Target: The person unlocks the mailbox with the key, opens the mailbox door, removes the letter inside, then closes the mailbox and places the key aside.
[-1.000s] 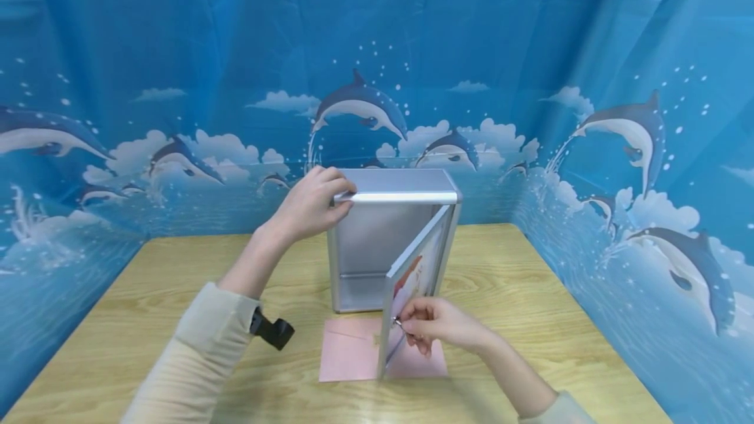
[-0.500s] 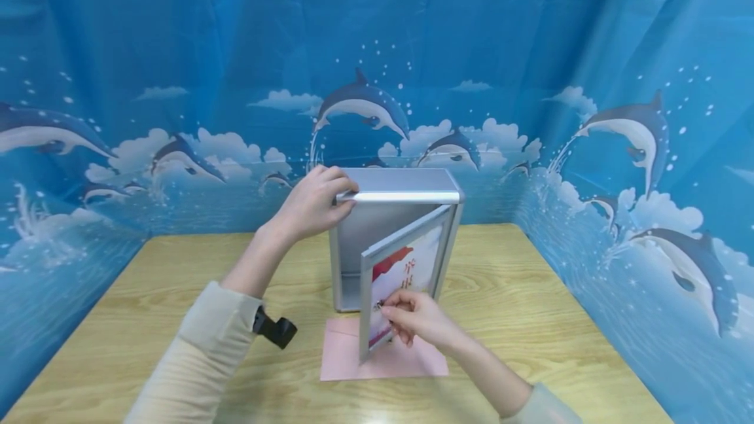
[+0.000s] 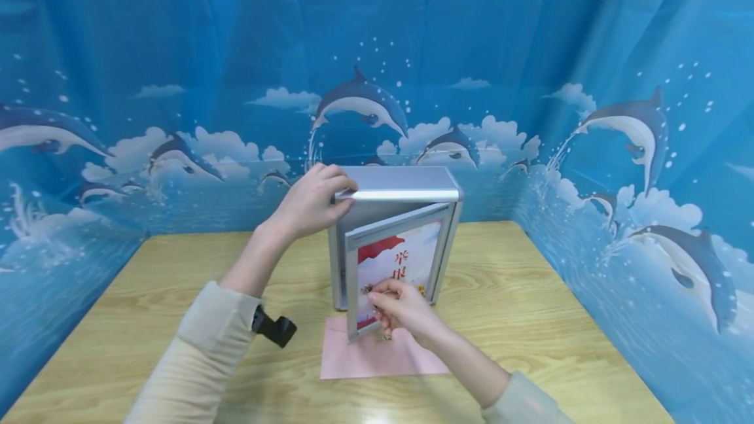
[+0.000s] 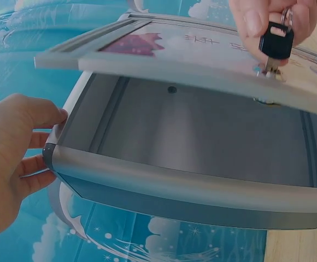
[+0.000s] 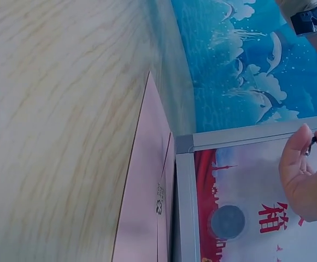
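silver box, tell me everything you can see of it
The silver box looks metal, with bright rounded edges and a grey interior. It stands upright on the wooden table. Its framed door, hinged at the right in the head view, is partly open and bears a printed panel with red characters. The left hand grips the box's top left corner; the right hand holds a black-headed key at the door.

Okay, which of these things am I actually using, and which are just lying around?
In use:
metal box, gripped by the left hand
box door, ajar
key, held by the right hand

Just around:
pink envelope, in neither hand, so possibly unrelated
wooden table
dolphin curtain
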Tool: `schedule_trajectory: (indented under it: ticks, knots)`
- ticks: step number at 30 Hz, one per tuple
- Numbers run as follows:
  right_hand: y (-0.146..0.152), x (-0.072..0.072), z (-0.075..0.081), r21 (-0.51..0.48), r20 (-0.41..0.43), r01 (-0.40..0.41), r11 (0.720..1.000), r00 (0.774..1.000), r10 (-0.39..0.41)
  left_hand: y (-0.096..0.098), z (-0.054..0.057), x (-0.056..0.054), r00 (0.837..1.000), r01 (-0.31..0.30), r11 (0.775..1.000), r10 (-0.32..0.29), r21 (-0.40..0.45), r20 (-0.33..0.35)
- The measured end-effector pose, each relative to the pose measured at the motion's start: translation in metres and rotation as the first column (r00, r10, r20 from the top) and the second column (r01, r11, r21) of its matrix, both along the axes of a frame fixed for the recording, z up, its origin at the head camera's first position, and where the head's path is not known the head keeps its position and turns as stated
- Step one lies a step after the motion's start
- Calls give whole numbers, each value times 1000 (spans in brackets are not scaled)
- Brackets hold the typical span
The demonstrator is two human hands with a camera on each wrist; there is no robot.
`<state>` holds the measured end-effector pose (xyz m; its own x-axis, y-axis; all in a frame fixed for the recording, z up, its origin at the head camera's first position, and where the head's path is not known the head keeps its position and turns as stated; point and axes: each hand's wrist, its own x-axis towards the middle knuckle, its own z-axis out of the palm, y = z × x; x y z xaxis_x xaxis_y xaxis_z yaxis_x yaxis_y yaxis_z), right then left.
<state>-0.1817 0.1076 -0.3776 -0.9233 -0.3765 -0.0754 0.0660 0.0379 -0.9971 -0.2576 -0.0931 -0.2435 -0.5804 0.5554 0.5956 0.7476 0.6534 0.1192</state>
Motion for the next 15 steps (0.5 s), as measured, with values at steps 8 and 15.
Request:
schedule_trajectory:
  ticks: [8, 15]
  knots:
    - [-7, -5, 3, -7, 26, 10, 1000, 1000, -9, 0, 2, 1, 1000, -14, 1000, 14, -11, 9]
    - [-9, -12, 2, -17, 36, 8, 1000, 999, -8, -1, 2, 2, 999, -25, 999, 26, -19, 34]
